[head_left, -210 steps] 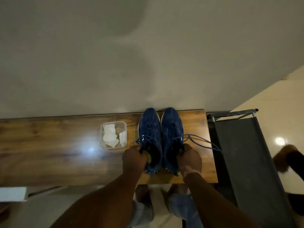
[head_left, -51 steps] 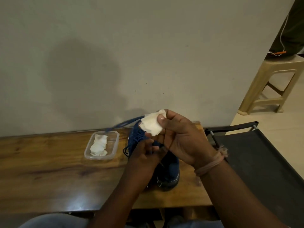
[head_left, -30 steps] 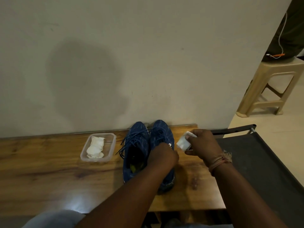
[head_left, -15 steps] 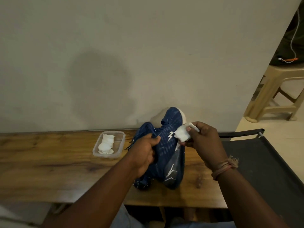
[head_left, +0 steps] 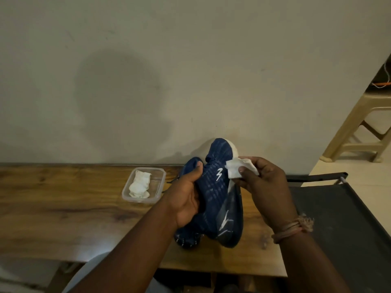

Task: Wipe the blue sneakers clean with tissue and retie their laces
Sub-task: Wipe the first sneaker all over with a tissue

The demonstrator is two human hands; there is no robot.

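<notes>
Head view only.

- Left hand [head_left: 188,195]: fingers and thumb curled round the blue sneaker [head_left: 220,187]. It holds the sneaker tipped up on its heel end, toe toward the wall, outer side and white logo facing the camera.
- Right hand [head_left: 264,187]: thumb and fingers pinch a folded white tissue [head_left: 239,169]. The tissue sits just beside the sneaker's upper near the toe cap. Contact can't be confirmed from this angle.
- Second sneaker [head_left: 187,237]: on the wooden table [head_left: 63,208], touching the held one and mostly hidden behind the left hand.
- Clear plastic container [head_left: 161,172]: on the table just left of the shoes, with spare tissue [head_left: 139,183] inside.
- Laces: barely visible, so tied or loose can't be told.

Step, as a judgement: wiping stage, first shoe, early in the task. The other shoe looks untouched and lacing is not yet started.

Next move probably calls for:
- pressing the tissue flat on the knit upper and stroking along it, toe to heel
- a firm left grip so the shoe doesn't roll under the pressure
- rotating the shoe to reach the white sole edge and the far side
- swapping tissue from the container once this one is soiled
</notes>
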